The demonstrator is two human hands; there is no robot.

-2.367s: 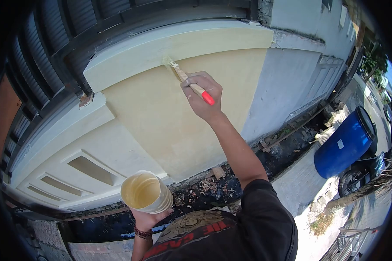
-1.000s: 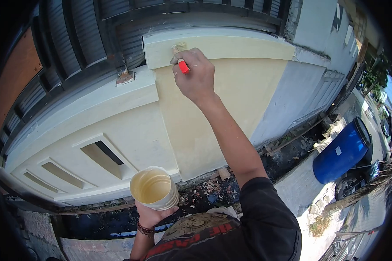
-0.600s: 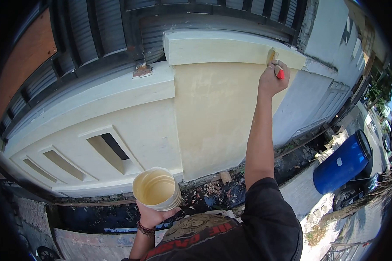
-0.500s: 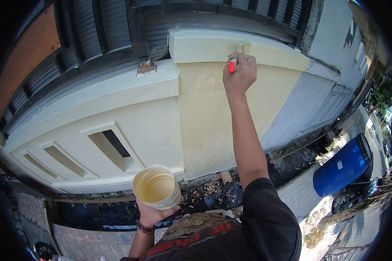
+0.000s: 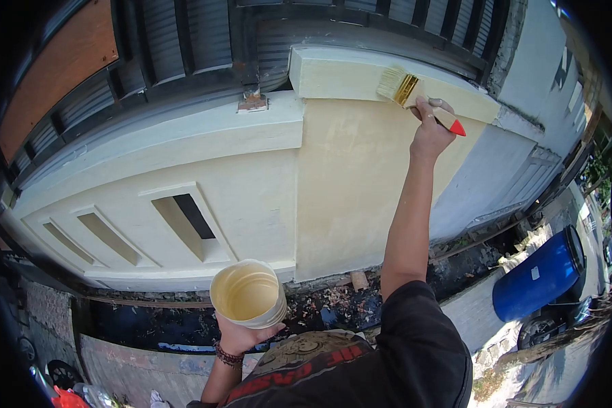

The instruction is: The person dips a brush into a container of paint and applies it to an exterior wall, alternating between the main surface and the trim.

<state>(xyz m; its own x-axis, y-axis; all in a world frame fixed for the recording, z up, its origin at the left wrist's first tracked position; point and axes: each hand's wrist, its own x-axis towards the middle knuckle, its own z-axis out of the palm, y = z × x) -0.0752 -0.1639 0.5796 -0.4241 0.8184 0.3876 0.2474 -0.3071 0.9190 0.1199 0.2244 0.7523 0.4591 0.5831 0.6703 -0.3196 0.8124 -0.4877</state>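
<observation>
My right hand (image 5: 432,126) is closed on the handle of a wide paintbrush (image 5: 408,90) with pale bristles, a gold ferrule and a red handle tip. The bristles lie against the front of the cream ledge (image 5: 340,79) along the wall top; whether they press on it is hard to tell. My left hand (image 5: 245,334) grips a whitish paint pot (image 5: 249,294) from below and behind, its mouth facing up. Cream paint coats the pot's inside. Below the ledge, the wall (image 5: 360,170) is a deeper yellowish cream with lighter patches.
A dark metal fence (image 5: 245,41) rises behind the wall. Below runs a ditch (image 5: 143,330) with dark water and litter, bordered by a low concrete edge (image 5: 129,367). To the right lies a blue barrel (image 5: 540,275) beside a parked motorbike's wheel (image 5: 537,332).
The brush has swung from upright to tilted, its bristles now pointing up left and its red tip right. My right hand has moved right and slightly down. The view has shifted a little.
</observation>
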